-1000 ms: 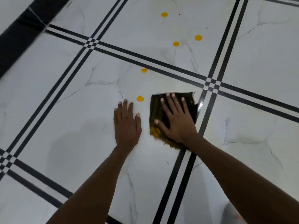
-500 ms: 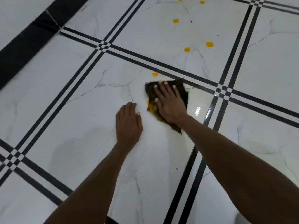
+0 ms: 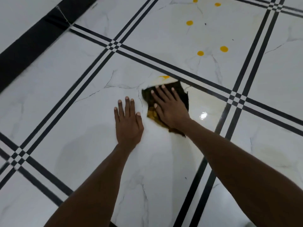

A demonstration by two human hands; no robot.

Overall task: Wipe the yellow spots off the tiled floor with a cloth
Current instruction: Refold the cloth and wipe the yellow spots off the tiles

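My right hand (image 3: 168, 107) presses flat on a dark cloth (image 3: 182, 94) with yellow stains on its near edge. The cloth lies on the white tiled floor (image 3: 82, 128), just below a smeared yellow spot (image 3: 164, 77) by the black grout lines. My left hand (image 3: 128, 123) rests flat on the tile beside the cloth, fingers spread, holding nothing. On the far tile sit several more yellow spots: one (image 3: 189, 23), another (image 3: 200, 53), a third (image 3: 224, 49), and further ones near the top edge.
Double black stripes (image 3: 232, 99) cross the floor between the tiles. A broad black band (image 3: 32, 41) runs along the upper left. A wet glossy patch (image 3: 203, 115) shines to the right of the cloth.
My right hand has pushed the cloth forward and left over the near yellow spot, which no longer shows. The spot by the grout lines is now smeared. My left hand stays planted.
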